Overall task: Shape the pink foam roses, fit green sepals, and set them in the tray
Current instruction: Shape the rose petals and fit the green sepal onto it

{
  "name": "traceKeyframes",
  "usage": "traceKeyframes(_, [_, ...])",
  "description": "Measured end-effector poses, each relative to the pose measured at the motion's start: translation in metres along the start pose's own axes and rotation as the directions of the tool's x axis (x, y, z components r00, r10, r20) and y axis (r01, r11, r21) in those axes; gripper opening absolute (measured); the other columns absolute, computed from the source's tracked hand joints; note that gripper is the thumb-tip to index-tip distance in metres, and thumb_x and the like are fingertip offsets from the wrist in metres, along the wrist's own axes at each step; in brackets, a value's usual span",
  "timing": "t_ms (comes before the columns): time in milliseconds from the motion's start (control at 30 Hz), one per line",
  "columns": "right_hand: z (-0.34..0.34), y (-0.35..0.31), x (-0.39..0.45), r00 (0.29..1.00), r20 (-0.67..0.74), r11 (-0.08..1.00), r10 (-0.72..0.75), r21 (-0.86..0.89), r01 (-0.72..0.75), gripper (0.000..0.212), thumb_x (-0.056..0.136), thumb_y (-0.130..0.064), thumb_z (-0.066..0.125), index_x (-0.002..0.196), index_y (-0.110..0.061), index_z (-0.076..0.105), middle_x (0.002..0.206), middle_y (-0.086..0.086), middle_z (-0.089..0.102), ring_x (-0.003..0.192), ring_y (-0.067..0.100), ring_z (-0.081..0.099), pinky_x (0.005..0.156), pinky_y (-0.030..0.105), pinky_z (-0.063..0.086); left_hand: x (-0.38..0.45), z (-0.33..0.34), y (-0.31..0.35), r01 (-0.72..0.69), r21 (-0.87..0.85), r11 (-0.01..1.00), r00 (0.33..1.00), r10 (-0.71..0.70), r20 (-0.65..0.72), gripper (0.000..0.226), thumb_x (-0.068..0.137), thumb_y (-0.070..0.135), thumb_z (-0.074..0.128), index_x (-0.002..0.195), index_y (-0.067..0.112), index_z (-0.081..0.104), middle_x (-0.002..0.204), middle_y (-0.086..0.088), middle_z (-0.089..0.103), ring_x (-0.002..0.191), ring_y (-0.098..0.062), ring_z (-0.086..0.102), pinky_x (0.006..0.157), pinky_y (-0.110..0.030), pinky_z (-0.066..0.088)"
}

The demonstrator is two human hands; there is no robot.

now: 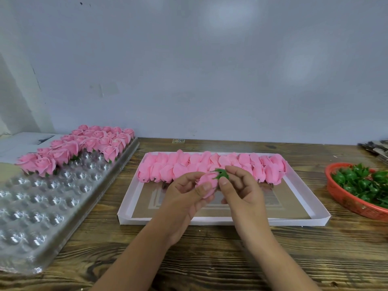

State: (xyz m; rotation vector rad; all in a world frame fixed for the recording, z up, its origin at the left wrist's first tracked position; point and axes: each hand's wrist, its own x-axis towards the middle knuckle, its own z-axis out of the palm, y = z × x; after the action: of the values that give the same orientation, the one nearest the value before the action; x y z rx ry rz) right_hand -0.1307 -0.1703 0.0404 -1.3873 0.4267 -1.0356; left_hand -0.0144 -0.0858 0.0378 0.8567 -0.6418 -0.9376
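Pink foam rose (206, 183) is held in mid-air btwn both hands, above the near-centre of the white cardboard box (222, 221). Left hand (184, 196) grips the bud, fingers curled round it, thumb on its front. Right hand (241, 185) pinches a green sepal (221, 174) w/ thumb + forefinger, right at the rose's top end; sepal touches the petals, can't tell if it's fully seated.

Behind the hands, along the box's far side, lie rows of unshaped pink rose buds (212, 166), packed close. Box bottom nearer the person shows bare brown card.

To the left: clear plastic blister tray (52, 190) w/ round pockets; finished roses (84, 145) w/ green bases fill its far end, near pockets unfilled. To the right: red plastic basket (354, 208) holding loose green sepals (363, 181), partly cut off by frame edge. All sit on a dark wood table (210, 259), pale wall behind
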Motion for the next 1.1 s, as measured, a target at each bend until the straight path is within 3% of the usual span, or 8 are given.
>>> traceKeyframes(167, [-0.0007,-0.0035,0.0007,0.999,-0.02,0.999,-0.035,0.018,0.035,0.032,0.074,-0.029,0.069,0.104,-0.017,0.066,0.094,0.001,0.075,0.081,0.007,0.069,0.065,0.015,0.051,-0.0007,0.001,-0.0009,0.012,0.015,1.0,1.0,-0.012,0.011,0.03,0.069,0.019,0.085,0.098,0.019,0.078,0.111,-0.013,0.074,0.103,-0.023,0.072,0.084,-0.028,0.058])
traceKeyframes(433, [-0.0014,-0.0026,0.0008,0.998,0.041,0.998,-0.051,0.049,0.049,0.033,0.077,-0.027,0.068,0.108,-0.013,0.065,0.096,0.001,0.076,0.086,0.008,0.071,0.066,0.014,0.052,0.0001,-0.0002,-0.0003,0.022,-0.056,0.998,1.0,-0.021,0.024,0.026,0.075,0.017,0.081,0.1,0.017,0.078,0.114,-0.013,0.074,0.105,-0.022,0.071,0.083,-0.027,0.058])
traceKeyframes(633, [-0.0017,-0.0007,0.0006,0.998,0.035,0.998,-0.053,0.033,0.052,0.034,0.077,-0.027,0.069,0.109,-0.016,0.065,0.099,0.002,0.075,0.091,0.013,0.071,0.071,0.017,0.053,-0.0007,0.0004,0.0001,0.026,-0.007,1.0,0.999,-0.026,0.022,0.027,0.074,0.02,0.082,0.101,0.017,0.078,0.111,-0.013,0.074,0.103,-0.021,0.071,0.082,-0.027,0.058])
traceKeyframes(933, [-0.0029,0.0032,0.0029,1.0,0.016,0.998,0.023,0.059,-0.024,0.031,0.078,-0.037,0.065,0.105,-0.022,0.067,0.087,-0.001,0.076,0.078,0.008,0.069,0.058,0.018,0.052,-0.0011,0.0006,0.0014,0.017,0.019,1.0,1.0,-0.018,0.026,0.027,0.074,0.019,0.081,0.102,0.017,0.078,0.113,-0.014,0.073,0.101,-0.021,0.071,0.082,-0.028,0.058])
traceKeyframes(1100, [-0.0033,0.0028,0.0035,0.999,0.045,0.998,-0.013,0.062,0.011,0.028,0.079,-0.027,0.066,0.106,-0.018,0.065,0.088,-0.003,0.076,0.08,0.004,0.07,0.063,0.013,0.051,-0.0014,-0.0005,0.0019,0.01,0.05,0.999,1.0,-0.011,0.008,0.027,0.076,0.021,0.08,0.103,0.018,0.078,0.114,-0.014,0.073,0.103,-0.021,0.071,0.084,-0.028,0.058])
